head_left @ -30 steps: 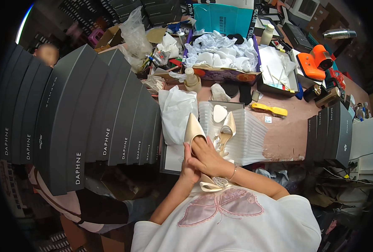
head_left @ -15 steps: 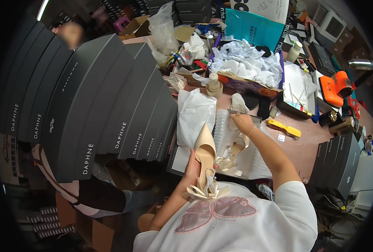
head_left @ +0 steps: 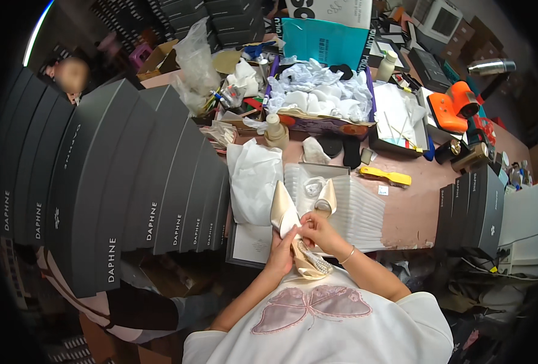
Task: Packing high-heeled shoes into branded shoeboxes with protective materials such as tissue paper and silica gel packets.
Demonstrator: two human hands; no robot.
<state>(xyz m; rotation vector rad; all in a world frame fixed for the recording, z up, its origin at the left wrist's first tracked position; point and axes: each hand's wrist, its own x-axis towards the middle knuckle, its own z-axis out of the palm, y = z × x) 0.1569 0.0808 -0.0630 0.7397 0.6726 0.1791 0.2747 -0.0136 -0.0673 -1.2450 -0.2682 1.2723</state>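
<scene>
While my left hand (head_left: 280, 253) grips the cream pointed-toe shoe (head_left: 282, 200) by its side, my right hand (head_left: 319, 233) has its fingers closed on a small white piece (head_left: 288, 222) right at the shoe's opening. So the shoe sits between my two hands, toe pointing away from me, its pearl strap (head_left: 322, 263) hanging down below my right fingers, near my shirt (head_left: 317, 340). Just beyond my right hand lies the second cream shoe (head_left: 327, 193), with ribbed clear wrapping (head_left: 366, 213) spreading out to its right. Under and around my hands there's the open box (head_left: 243, 246), partly hidden. Past my left hand, a white sheet (head_left: 255, 185) lies crumpled, and farther out stands a capped bottle (head_left: 276, 134). Out beyond my right hand, it's a yellow brush (head_left: 385, 176). Well off to my left hand's side, dark shoe boxes (head_left: 123, 182) rise in a row; a smaller stack (head_left: 470, 209) stands well right of my right hand.
</scene>
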